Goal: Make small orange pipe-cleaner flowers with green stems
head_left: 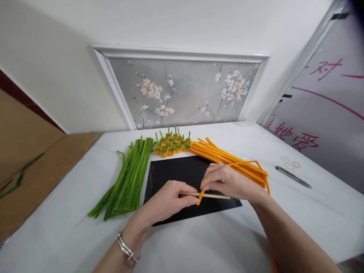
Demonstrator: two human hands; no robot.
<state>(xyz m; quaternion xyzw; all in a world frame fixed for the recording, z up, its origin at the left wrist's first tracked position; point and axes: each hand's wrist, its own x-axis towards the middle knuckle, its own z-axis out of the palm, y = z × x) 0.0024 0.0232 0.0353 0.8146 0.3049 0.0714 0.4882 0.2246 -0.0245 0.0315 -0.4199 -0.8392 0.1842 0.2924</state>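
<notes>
My left hand pinches a thin wooden stick near its left end, above a black mat. An orange pipe cleaner crosses the stick just beyond my left fingertips, its short end pointing down. The fingers of my right hand are closed on that pipe cleaner just above the stick. What looks like its long part rises behind my right hand and bends down at the right. The right end of the stick sticks out free below my right hand.
Green pipe cleaners lie left of the mat, orange pipe cleaners at its upper right. Several small orange-and-green pieces stand behind it. Tweezers and thin rings lie on the right of the white table.
</notes>
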